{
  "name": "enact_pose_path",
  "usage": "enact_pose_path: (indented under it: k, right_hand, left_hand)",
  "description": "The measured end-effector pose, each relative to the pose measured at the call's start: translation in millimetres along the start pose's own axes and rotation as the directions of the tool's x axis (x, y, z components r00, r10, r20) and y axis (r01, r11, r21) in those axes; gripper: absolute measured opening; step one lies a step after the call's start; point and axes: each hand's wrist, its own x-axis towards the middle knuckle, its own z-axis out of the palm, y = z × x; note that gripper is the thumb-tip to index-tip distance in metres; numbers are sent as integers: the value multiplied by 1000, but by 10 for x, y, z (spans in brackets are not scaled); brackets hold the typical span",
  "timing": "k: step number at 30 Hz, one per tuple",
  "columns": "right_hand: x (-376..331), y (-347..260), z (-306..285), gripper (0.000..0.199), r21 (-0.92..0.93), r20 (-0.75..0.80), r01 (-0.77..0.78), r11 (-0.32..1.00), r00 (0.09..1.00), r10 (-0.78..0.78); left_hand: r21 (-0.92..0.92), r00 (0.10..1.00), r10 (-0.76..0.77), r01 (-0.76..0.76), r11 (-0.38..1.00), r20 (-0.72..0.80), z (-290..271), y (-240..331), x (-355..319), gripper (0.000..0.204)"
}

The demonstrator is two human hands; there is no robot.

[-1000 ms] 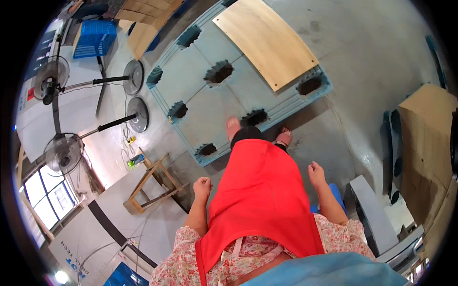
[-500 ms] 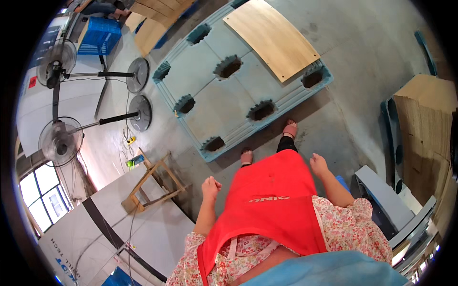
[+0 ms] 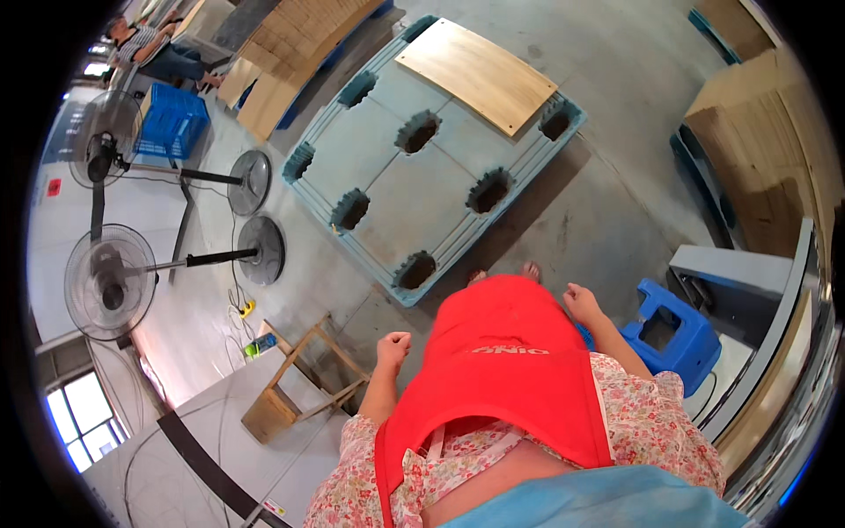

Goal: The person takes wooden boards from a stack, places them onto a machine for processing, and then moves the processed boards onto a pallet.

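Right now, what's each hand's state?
Left hand: closed in a loose fist, nothing visible in it.
Right hand: loosely closed, nothing visible in it.

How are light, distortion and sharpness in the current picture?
Head view: the window glares nearly white; the pallet casts a soft shadow on the floor at its lower right. Head view: the board looks bowed, the picture's corners black. Head view: left hand and right hand fairly sharp.

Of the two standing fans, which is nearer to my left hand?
The lower fan in the picture: its round base stands closer to your left hand than that of the upper fan.
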Motion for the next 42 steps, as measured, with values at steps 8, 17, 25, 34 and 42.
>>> enact_pose_path:
  k: [8, 17, 25, 34, 42]
  right_hand:
    - [-852, 216, 233, 43, 56, -152, -54, 997, 986, 62]
    - [-1845, 730, 975, 41, 211, -244, -61, 976, 963, 114]
    - [-2607, 1123, 1618, 39, 186, -166, -113, 976, 976, 144]
    - [-2847, 998, 1874, 40, 123, -201, -145, 982, 965, 168]
    - [-2532, 631, 1904, 26, 46, -238, -21, 999, 971, 32]
  left_hand:
    - [107, 992, 64, -76, 991, 112, -135, -48, -220, 12]
    - [191, 981, 116, -145, 971, 157, -248, -602, -354, 31]
    - [355, 984, 139, -169, 919, 108, -518, -969, -642, 44]
    - [406, 914, 402, -389, 827, 57, -885, -1252, -195, 38]
    - [701, 919, 374, -348, 623, 124, -1324, -1545, -268, 29]
